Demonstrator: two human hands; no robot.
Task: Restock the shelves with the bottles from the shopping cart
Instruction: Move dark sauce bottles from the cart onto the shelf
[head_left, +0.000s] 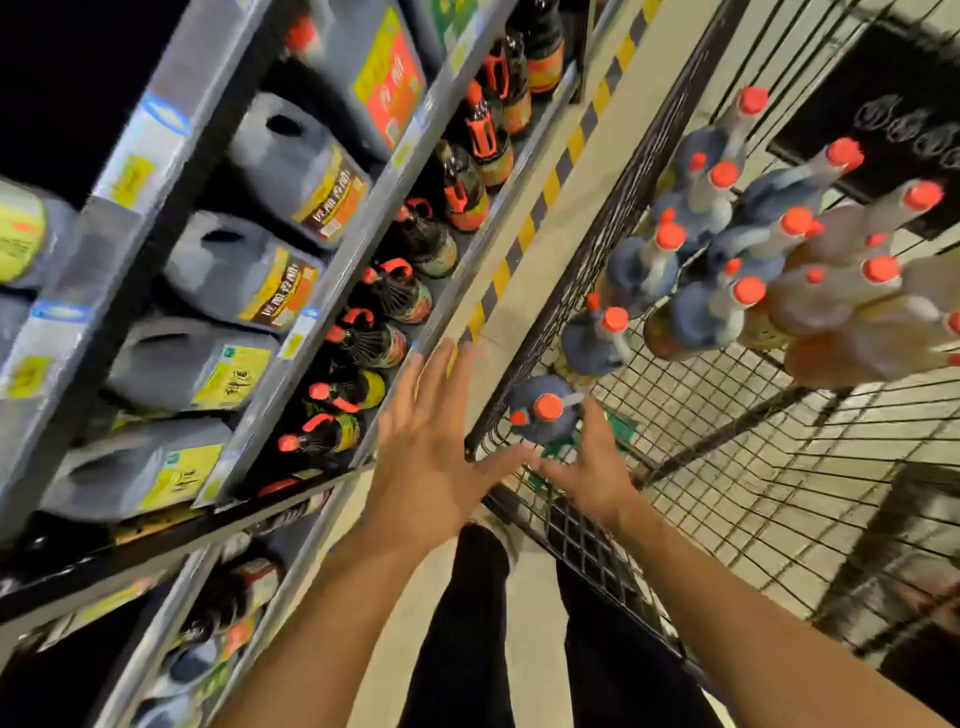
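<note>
Left hand (426, 447) at centre frame, fingers spread wide, holds nothing. Right hand (592, 467) beside it, fingers around the base of a dark red-capped bottle (545, 415) inside the wire shopping cart (727, 441); grip partly hidden. About a dozen more bottles (727, 260) upper right. Shelves (332, 270) left, stocked.

Floor, markings and clothing beside the aisle

A pale tiled floor (524, 291) carries a yellow-and-black hazard stripe (540, 208) along the shelving's base; a dark mat (893, 104) lies at upper right, and black trousers (467, 623) show at the bottom.
</note>
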